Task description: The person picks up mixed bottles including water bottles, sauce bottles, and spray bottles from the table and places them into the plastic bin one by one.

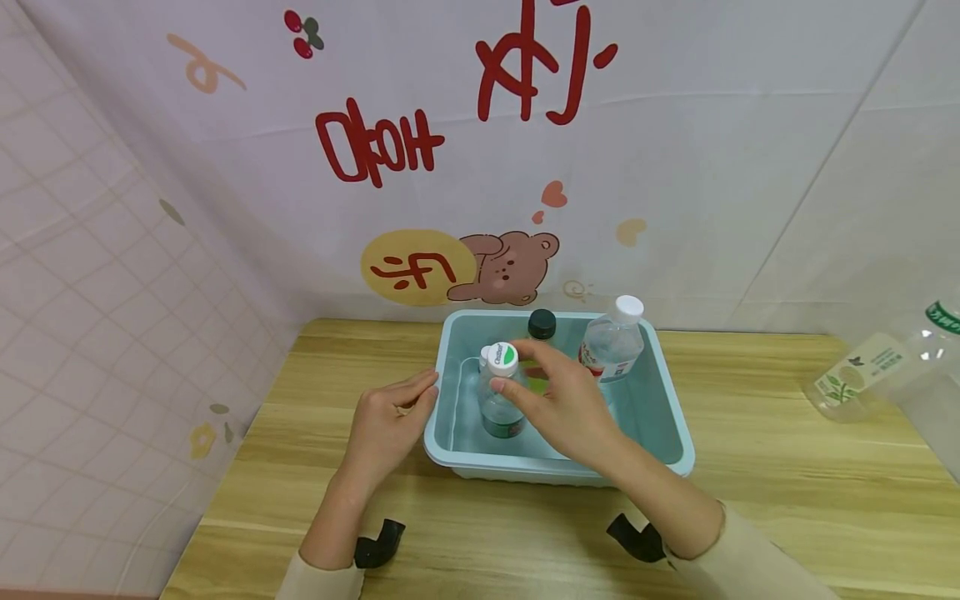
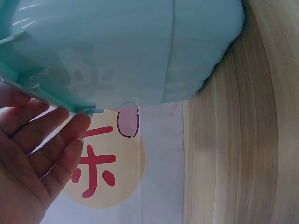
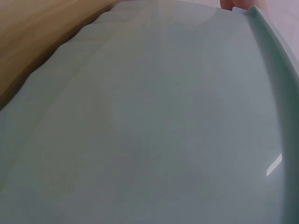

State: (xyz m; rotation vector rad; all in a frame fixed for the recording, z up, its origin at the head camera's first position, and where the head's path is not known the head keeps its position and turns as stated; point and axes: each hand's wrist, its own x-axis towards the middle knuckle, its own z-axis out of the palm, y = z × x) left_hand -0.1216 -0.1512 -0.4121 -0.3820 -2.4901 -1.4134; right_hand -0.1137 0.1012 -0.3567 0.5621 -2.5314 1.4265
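A light-blue plastic basin (image 1: 558, 468) stands on the table with several bottles in it. My right hand (image 1: 573, 408) reaches over its front edge. Thumb and forefinger pinch a clear plastic bottle (image 1: 502, 408) near its white cap with a green mark. This bottle is upright in the basin's left half. At the left rim, my left hand (image 1: 393, 425) holds the basin's edge; its fingers (image 2: 60, 140) touch the rim from below in the left wrist view. The right wrist view shows mostly the basin's outer wall (image 3: 154, 116), and the pinched bottle is hidden there.
Behind the right hand stand a black-capped bottle (image 1: 542, 323) and a clear bottle (image 1: 611, 346) with a white cap and red label. A second white cap (image 1: 485, 354) shows beside the pinched one. Two clear bottles, one with a leaf-patterned label (image 1: 858, 379), are at far right.
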